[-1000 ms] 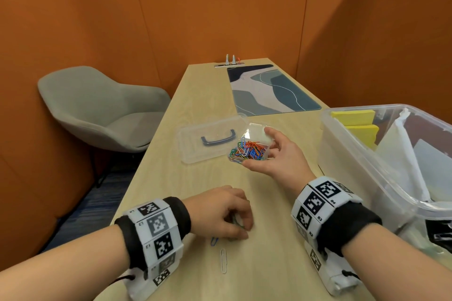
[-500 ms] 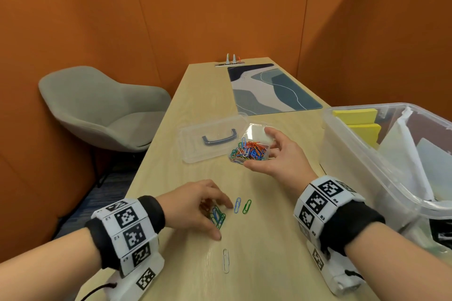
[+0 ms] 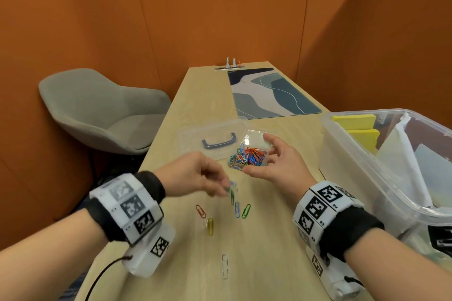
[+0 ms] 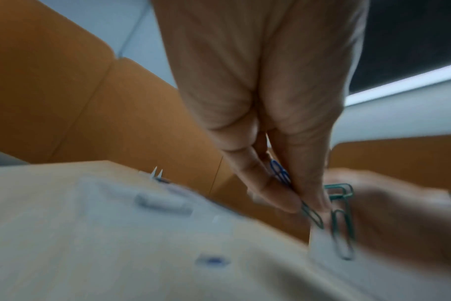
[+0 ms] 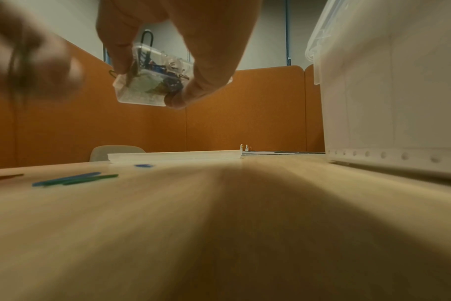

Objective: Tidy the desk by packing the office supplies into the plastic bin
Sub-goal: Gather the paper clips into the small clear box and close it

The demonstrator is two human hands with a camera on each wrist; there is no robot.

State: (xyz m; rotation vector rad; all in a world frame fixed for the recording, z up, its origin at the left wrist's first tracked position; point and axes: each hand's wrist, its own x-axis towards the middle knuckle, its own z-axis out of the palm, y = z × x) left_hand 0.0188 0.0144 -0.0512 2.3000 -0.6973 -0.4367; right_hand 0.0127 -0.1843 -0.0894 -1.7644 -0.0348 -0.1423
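The right hand (image 3: 276,164) holds a small clear plastic box of coloured paper clips (image 3: 248,154) above the pale wooden bench (image 3: 269,252), thumb and fingers clamped on its sides — its grip is firm around the box. The left hand (image 3: 195,173), blurred, pinches a few blue and green paper clips (image 4: 319,205) between thumb and fingertips, close to the box. Five loose paper clips (image 3: 241,210) lie on the bench below. A clear lid with a blue handle (image 3: 215,140) lies flat beyond. The large clear plastic bin (image 3: 362,178) stands at the right, holding yellow pads (image 3: 354,121) and papers.
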